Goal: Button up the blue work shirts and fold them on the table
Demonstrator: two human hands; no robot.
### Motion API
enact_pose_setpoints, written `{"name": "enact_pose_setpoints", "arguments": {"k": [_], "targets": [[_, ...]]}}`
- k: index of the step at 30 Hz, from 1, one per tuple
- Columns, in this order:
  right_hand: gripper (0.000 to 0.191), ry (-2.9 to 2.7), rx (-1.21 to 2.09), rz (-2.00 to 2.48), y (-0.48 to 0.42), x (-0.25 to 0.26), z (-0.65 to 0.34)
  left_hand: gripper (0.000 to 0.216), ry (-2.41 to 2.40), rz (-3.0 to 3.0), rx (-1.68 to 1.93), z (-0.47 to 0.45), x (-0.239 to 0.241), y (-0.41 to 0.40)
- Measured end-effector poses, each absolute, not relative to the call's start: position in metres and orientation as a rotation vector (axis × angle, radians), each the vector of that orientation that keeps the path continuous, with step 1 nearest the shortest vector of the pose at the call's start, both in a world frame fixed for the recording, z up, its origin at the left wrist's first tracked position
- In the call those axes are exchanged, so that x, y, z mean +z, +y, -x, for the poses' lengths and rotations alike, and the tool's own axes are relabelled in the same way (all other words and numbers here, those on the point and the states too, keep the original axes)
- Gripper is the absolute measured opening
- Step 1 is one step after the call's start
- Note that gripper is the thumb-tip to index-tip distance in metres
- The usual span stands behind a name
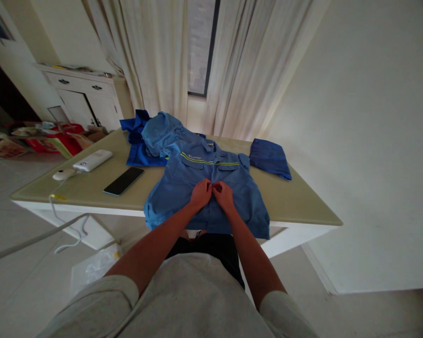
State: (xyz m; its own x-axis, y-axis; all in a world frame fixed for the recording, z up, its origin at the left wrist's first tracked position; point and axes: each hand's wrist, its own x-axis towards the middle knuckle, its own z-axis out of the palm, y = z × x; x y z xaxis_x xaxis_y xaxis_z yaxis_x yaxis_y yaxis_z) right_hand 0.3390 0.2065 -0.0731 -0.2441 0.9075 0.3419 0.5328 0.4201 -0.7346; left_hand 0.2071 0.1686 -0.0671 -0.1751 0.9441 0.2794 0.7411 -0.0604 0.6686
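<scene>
A blue work shirt (183,192) with yellow stripes across the chest lies front side up on the table, its hem hanging over the near edge. My left hand (201,193) pinches the left side of its front opening. Close beside it, my right hand (223,193) is closed on the other side of the same placket, at mid-chest. The fingertips almost meet; any button between them is too small to make out. Below the hands the placket runs down to the hem.
More blue clothing (137,141) is heaped at the back left, and a folded dark blue garment (270,158) lies at the right. A phone (123,181) and a white power bank (92,160) with a cable rest on the left of the table (303,206). Curtains (162,56) hang behind.
</scene>
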Motion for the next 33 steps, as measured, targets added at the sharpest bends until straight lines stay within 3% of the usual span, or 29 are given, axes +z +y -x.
{"name": "enact_pose_setpoints", "arguments": {"k": [33], "targets": [[0.006,-1.965,0.525,1.214,0.2054,-0.0722,-0.3395,0.014,1.890,-1.658,1.149,-0.2041,-0.0660,0.1697]]}}
